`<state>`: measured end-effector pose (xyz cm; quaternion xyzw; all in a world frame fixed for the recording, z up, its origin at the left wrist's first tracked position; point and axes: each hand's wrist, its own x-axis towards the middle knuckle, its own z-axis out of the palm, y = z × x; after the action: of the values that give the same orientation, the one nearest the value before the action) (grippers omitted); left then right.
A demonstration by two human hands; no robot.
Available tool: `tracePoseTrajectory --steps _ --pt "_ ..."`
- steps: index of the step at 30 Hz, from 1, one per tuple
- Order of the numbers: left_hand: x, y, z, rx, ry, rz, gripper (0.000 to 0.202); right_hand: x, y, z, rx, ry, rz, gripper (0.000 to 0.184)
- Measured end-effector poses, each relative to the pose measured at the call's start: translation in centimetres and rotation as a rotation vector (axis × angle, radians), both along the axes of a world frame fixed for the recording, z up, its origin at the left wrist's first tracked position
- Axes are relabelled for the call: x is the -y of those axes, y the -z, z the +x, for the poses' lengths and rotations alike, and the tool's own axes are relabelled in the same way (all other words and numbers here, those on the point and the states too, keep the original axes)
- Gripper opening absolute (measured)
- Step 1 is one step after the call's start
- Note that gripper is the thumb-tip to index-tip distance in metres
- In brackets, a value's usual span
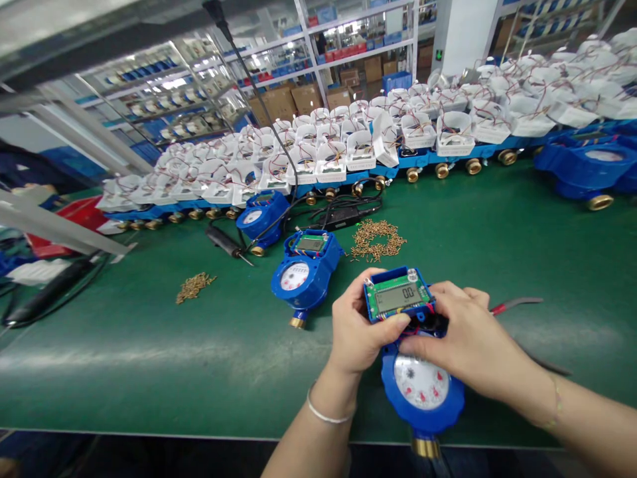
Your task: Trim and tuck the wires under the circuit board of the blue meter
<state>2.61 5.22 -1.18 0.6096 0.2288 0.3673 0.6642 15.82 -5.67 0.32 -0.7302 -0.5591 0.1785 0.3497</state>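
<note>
A blue water meter (422,392) with a white dial and a brass fitting lies at the front edge of the green bench. Its upper end carries a green circuit board (398,297) with a display reading 0.0. My left hand (355,325) is wrapped around the left side of that housing, thumb along its lower edge. From the right, my right hand (462,338) grips the housing's lower right corner, with thumb and fingers near red and black wires. What lies under its fingertips is hidden. Another blue water meter (306,272) with an exposed board rests to the left.
Small brass screws (377,240) lie piled behind my hands, with another screw pile (195,287) to the left. A soldering iron (226,242), black cables and red-handled tweezers (515,304) are on the green bench (199,372). Rows of meters with white covers (331,159) line the back.
</note>
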Motion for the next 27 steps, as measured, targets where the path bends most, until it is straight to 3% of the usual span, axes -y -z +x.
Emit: tracePoseTrajectory --steps 2,6,11,18,24,27 --pt "-0.1 0.1 -0.1 -0.004 0.007 0.011 0.054 -0.4 0.2 -0.5 0.027 0.055 0.031 0.022" --pt "-0.6 0.3 -0.4 0.008 0.031 0.023 0.056 -1.3 0.4 -0.1 0.042 0.004 0.055 0.007" --pt "-1.3 0.2 -0.5 -0.018 0.102 0.061 0.057 -1.4 0.5 0.9 0.037 -0.056 0.051 0.013" --pt "-1.5 0.1 -0.2 -0.076 0.186 0.18 0.061 -0.7 1.6 0.9 0.096 0.1 0.122 0.011" --pt "-1.5 -0.3 0.3 -0.098 0.227 0.337 0.069 0.0 3.1 1.6 -0.093 -0.063 0.285 0.015" --pt "-2.0 -0.4 0.2 -0.12 0.263 0.483 0.068 0.5 3.5 1.1 -0.155 -0.081 0.332 0.018"
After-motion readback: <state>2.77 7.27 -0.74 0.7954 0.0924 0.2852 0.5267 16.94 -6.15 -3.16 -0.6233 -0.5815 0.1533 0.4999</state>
